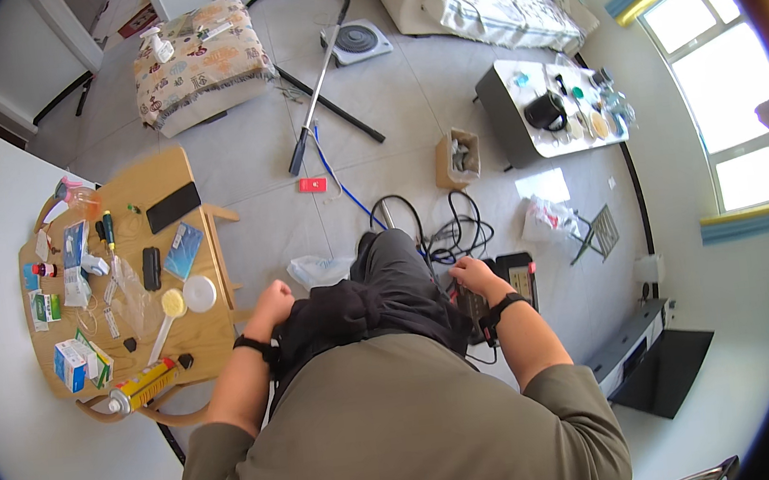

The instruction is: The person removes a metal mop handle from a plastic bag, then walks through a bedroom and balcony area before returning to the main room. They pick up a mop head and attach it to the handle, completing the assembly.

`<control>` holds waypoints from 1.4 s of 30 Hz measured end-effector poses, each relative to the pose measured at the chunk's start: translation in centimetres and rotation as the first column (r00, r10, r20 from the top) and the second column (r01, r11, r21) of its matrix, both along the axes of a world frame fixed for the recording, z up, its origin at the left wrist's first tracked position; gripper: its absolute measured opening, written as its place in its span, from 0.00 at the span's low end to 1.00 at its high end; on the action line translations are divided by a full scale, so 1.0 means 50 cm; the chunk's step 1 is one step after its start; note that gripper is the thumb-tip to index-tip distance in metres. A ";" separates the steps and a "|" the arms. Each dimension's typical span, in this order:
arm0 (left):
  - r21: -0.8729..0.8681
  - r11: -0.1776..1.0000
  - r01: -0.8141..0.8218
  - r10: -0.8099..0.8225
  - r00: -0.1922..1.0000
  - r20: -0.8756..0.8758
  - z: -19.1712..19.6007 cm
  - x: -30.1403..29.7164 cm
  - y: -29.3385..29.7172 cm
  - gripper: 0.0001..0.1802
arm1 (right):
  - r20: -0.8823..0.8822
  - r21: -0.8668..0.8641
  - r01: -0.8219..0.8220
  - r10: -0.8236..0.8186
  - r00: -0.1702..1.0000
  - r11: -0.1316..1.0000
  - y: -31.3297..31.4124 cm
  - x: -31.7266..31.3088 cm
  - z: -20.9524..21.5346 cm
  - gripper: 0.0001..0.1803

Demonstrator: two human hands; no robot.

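Observation:
My left hand [274, 303] is curled into a loose fist beside the bundled dark cloth [345, 308] at my waist, and nothing shows in it. On the other side, my right hand [472, 274] is also curled, with no object visible in its fingers. Just beyond that hand, a black case with a red part [522, 278] sits low beside my leg, next to a brown box-like item [472, 308]. I cannot tell whether the right hand touches either one. Each wrist wears a black band.
A wooden table [174, 182] crowded with small items stands left. Ahead lie a metal tube with a black hose [322, 76], a blue cable [332, 172], coiled black cables [463, 232] and a red box [312, 185]. A bin [445, 161] and a cluttered side table [508, 119] stand right.

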State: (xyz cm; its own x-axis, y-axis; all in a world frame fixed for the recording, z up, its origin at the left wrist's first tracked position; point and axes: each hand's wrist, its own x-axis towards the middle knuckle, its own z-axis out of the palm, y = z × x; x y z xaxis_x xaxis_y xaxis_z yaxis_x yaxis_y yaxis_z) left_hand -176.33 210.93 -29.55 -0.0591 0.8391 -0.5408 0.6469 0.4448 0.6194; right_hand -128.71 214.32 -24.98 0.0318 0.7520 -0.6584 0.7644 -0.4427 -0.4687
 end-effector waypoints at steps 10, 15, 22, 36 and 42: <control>0.110 0.986 -0.127 0.118 0.990 0.082 -0.175 -0.128 0.255 0.17 | 0.120 -0.024 -0.607 0.605 0.787 0.794 0.810 -0.187 -0.168 0.20; -0.316 0.851 -0.419 0.378 0.907 -0.184 -0.067 -0.090 0.528 0.14 | 0.051 -0.154 -0.588 0.601 0.798 0.794 1.191 -0.242 -0.273 0.20; -0.227 0.866 -0.447 0.431 0.895 -0.118 -0.010 -0.110 0.915 0.11 | 0.052 -0.332 -0.676 0.728 0.684 0.658 1.468 -0.308 -0.351 0.23; -0.383 0.740 -0.554 0.483 0.833 -0.272 -0.358 -0.241 1.054 0.14 | 0.156 -0.319 -0.742 0.805 0.572 0.590 1.770 -0.677 -0.775 0.17; -0.249 0.610 -0.752 0.668 0.657 -0.348 -0.419 -0.230 1.019 0.12 | 0.296 -0.298 -0.717 0.775 0.558 0.630 1.837 -0.791 -1.149 0.18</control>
State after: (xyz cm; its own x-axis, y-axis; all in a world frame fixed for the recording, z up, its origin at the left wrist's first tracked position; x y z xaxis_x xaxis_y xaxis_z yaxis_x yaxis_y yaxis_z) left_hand -187.83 261.88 -50.51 -0.6951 0.2426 -0.6767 0.1197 0.9673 0.2238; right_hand -168.28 306.16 -82.43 -0.2464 0.5289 -0.8121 0.9397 0.3354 -0.0667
